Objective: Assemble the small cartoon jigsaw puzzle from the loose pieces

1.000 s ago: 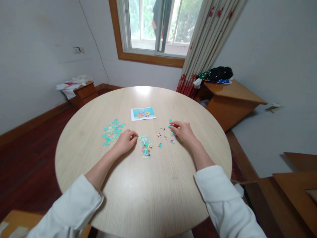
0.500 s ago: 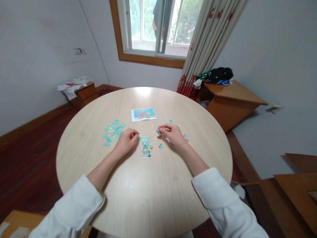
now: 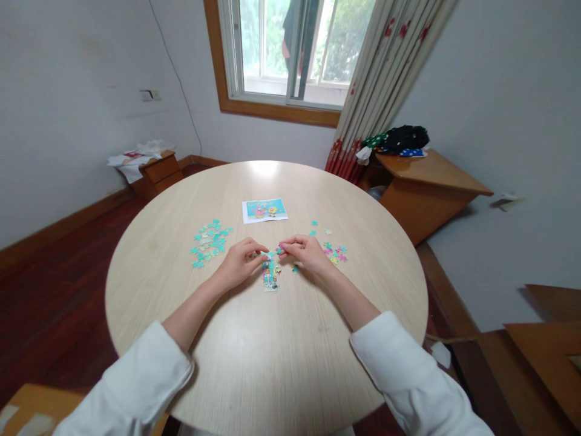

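Observation:
My left hand (image 3: 240, 261) reaches to the upper left of a narrow joined jigsaw section (image 3: 270, 280) that shows a cartoon figure. Its thumb and forefinger are curved and slightly apart, with the tips at the top of this section, partly covering it. My right hand (image 3: 305, 251) pinches a small pink and teal jigsaw piece (image 3: 279, 249) just right of the section's top. Close beside the section lies a yellow piece (image 3: 278, 269). Another small teal piece (image 3: 295, 267) sits under the right hand's edge.
A heap of teal pieces (image 3: 209, 242) lies to the left on the round table (image 3: 272, 357). Pink, yellow and teal pieces (image 3: 338, 253) are spread at the right. A printed picture (image 3: 265, 210) lies behind the hands. A wooden cabinet (image 3: 431, 181) with cloths stands beyond the table.
My right hand has moved left with the piece, from the right-hand group to the joined section. My left hand has shifted right, onto the section's top.

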